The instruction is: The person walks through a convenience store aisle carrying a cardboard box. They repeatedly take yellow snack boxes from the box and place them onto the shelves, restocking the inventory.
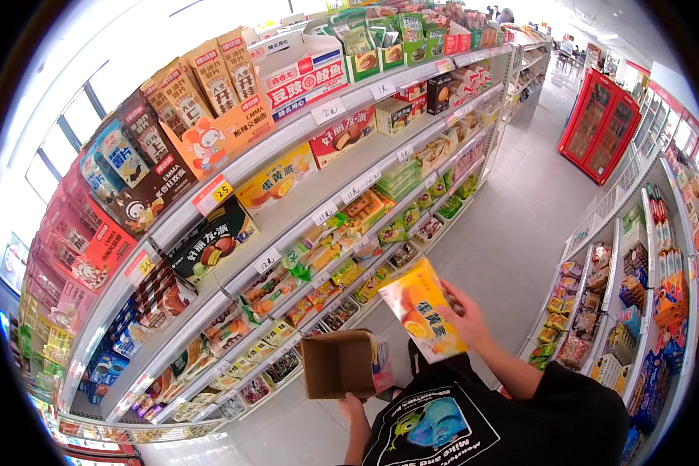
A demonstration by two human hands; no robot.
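Note:
My right hand (465, 317) grips a yellow box of custard pies (424, 311) by its right edge, held up in front of my chest. Its front shows round cakes and large lettering. To the lower left, my left hand (354, 403) holds an open cardboard carton (341, 366) from below. The carton is tilted so that its brown inside faces me, and no goods show in it. A printed pink and white panel covers its right side. On the shelf ahead stand a similar yellow pie box (276, 177), a black pie box (214, 242) and a red pie box (345, 135).
A long store shelf (236, 285) with packaged snacks on several tiers runs along my left. Another stocked shelf (614, 279) stands on the right. Between them lies a grey tiled floor (504, 218). Farther down the aisle is a red glass-door cabinet (600, 125).

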